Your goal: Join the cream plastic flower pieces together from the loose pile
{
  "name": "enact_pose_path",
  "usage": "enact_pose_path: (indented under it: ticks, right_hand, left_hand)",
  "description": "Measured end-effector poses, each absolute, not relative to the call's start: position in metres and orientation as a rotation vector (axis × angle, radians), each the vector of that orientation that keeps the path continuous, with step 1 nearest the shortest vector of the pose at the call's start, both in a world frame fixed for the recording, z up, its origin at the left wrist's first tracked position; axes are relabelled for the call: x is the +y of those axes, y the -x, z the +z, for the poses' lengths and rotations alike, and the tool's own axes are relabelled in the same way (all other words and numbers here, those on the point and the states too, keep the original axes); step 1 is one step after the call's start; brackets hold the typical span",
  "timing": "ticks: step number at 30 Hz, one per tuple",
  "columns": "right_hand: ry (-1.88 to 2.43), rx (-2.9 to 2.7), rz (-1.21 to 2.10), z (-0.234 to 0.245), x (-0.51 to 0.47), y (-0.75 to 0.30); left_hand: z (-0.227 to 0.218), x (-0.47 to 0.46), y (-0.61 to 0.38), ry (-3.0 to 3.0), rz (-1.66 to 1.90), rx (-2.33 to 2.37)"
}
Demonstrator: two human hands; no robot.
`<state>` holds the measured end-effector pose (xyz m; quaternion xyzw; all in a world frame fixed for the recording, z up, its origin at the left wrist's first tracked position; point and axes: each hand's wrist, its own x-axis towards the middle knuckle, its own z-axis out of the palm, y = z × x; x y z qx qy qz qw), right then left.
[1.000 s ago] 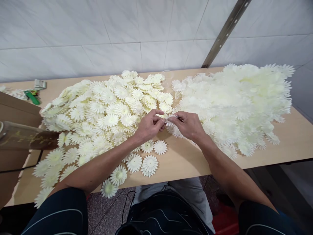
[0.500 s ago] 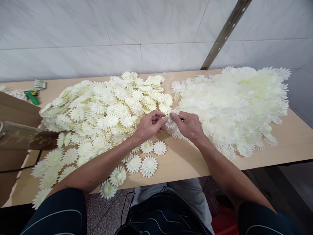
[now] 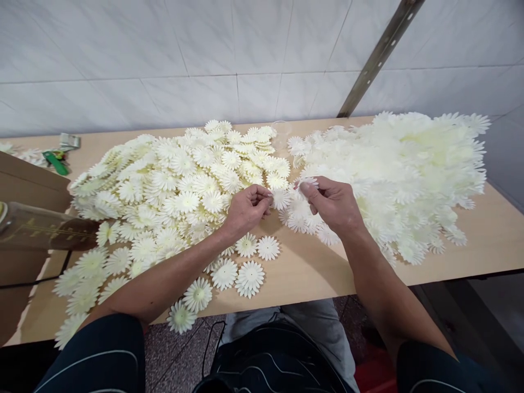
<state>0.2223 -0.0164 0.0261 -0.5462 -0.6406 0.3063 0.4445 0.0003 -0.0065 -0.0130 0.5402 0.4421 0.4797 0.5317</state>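
Note:
My left hand (image 3: 250,206) is closed in a pinch, with a pale artificial flower layer (image 3: 280,199) at its fingertips. Between the thumb and fingers of my right hand (image 3: 332,201) is a white flower layer (image 3: 309,182), partly covered by the thumb. To the left spreads a heap of cream petal layers (image 3: 180,164). A whiter, fluffier heap (image 3: 401,174) lies to the right, under and beyond my right hand. Several loose flower layers (image 3: 250,278) rest on the wooden table (image 3: 307,273) below my left hand.
At the left edge are a cardboard box (image 3: 28,180) and a brownish translucent container (image 3: 49,226) with a dark cable. A green-handled tool (image 3: 56,162) lies behind them. The tiled wall (image 3: 262,38) and a slotted metal upright (image 3: 379,60) bound the table's back.
My hands have come apart. My right hand has moved right and slightly up with a flower layer in its fingers; my left has drawn slightly left.

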Motion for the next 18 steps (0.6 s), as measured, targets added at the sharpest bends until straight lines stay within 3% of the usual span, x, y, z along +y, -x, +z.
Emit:
enact_pose_path:
  ticks: [8, 18]
  right_hand:
    - [1.290, -1.664, 0.981, 0.022, -0.017, -0.213]
    - [1.682, -1.494, 0.317, 0.077, -0.041, -0.281]
  left_hand:
    - [-0.007, -0.013, -0.003, -1.385, 1.131, 0.910]
    - [-0.010, -0.009, -0.001, -1.346, 1.111, 1.033]
